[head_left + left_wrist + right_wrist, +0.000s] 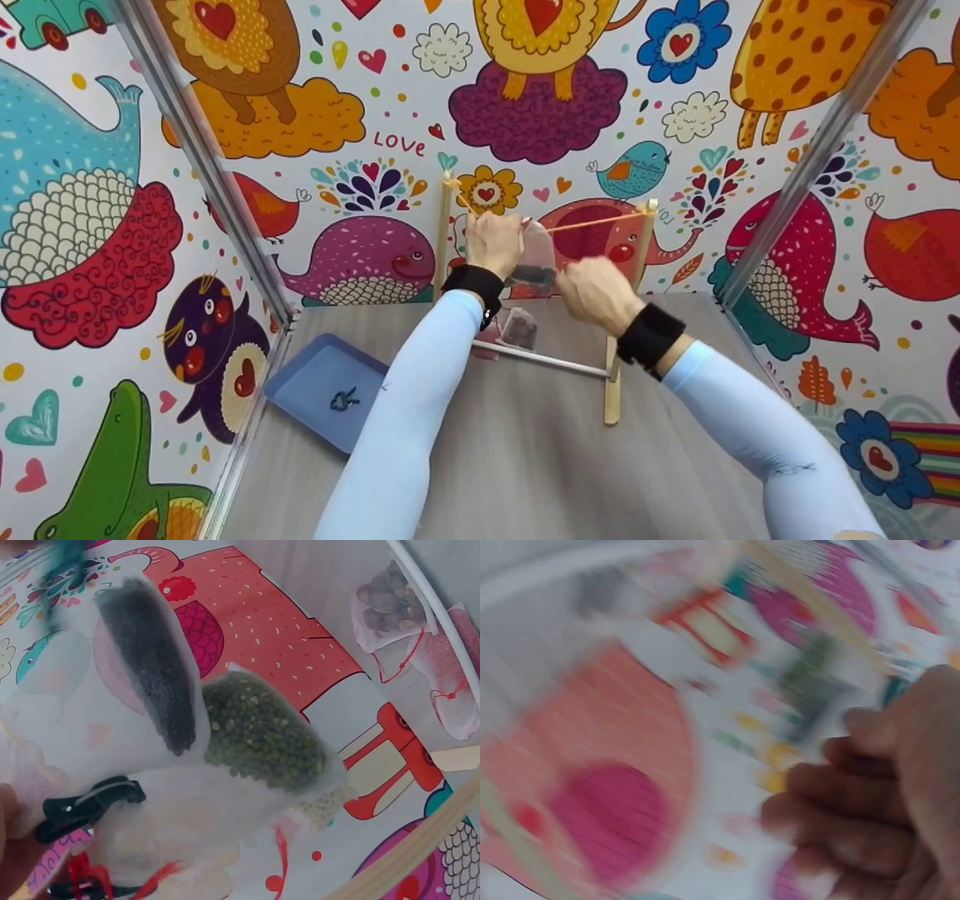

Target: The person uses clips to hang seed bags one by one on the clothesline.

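One left hand (495,244), one right hand (600,296) and two black wristbands (474,286) are being seen. In the head view, one blue tray (296,390) is being shown at eight o'clock, and two wooden posts (641,259) at ten and three. In the left wrist view, two mesh bags (390,607) are being counted at two o'clock, at least three centrally, and at least two clips (90,806) toward eight.

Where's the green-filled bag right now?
In the left wrist view, the green-filled bag is just right of centre, beside the dark-filled bag, above and right of the dark clip.
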`<state>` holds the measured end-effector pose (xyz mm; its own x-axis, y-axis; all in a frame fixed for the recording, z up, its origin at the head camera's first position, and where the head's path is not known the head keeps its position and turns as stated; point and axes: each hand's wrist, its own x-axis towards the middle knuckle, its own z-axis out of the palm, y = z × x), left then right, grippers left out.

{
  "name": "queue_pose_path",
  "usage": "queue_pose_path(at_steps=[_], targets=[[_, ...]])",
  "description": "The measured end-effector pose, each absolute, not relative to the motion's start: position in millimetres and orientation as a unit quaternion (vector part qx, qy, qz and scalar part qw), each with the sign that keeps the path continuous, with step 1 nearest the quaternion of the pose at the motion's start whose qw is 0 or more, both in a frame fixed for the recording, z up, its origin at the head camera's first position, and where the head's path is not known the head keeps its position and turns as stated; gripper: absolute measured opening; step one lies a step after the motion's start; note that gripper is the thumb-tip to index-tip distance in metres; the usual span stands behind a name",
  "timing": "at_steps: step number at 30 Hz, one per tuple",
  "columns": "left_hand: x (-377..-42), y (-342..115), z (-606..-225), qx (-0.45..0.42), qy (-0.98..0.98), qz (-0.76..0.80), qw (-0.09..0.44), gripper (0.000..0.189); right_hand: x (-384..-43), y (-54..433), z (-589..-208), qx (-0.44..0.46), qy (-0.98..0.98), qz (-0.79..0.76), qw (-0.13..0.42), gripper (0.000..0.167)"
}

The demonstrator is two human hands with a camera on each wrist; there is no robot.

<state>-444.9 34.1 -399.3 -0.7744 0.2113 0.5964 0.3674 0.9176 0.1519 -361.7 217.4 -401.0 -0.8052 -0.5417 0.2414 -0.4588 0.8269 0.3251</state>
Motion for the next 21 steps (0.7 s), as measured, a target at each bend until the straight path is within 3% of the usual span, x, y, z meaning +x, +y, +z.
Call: queue_pose_path(at_steps=[4, 9, 15, 21], targets=[[-444, 34, -397, -0.154, -0.936, -0.129, 0.290, 0.020, -365, 200, -346, 0.204, -0.952, -0.162, 0.159, 0.025], [-442, 33, -398, -0.157, -0.943, -0.115, 0.271, 0.021, -389, 182, -316, 0.154, -0.960, -0.199, 0.123, 0.025], [-440, 33, -398, -0.161, -0.942, -0.101, 0.277, 0.026, -418, 161, -313, 0.162, -0.950, -0.262, 0.058, 0.029], [-438, 33, -399, -0.170, -0.943, -0.089, 0.273, 0.023, -424, 152, -323, 0.172, -0.940, -0.293, 0.037, 0.032]])
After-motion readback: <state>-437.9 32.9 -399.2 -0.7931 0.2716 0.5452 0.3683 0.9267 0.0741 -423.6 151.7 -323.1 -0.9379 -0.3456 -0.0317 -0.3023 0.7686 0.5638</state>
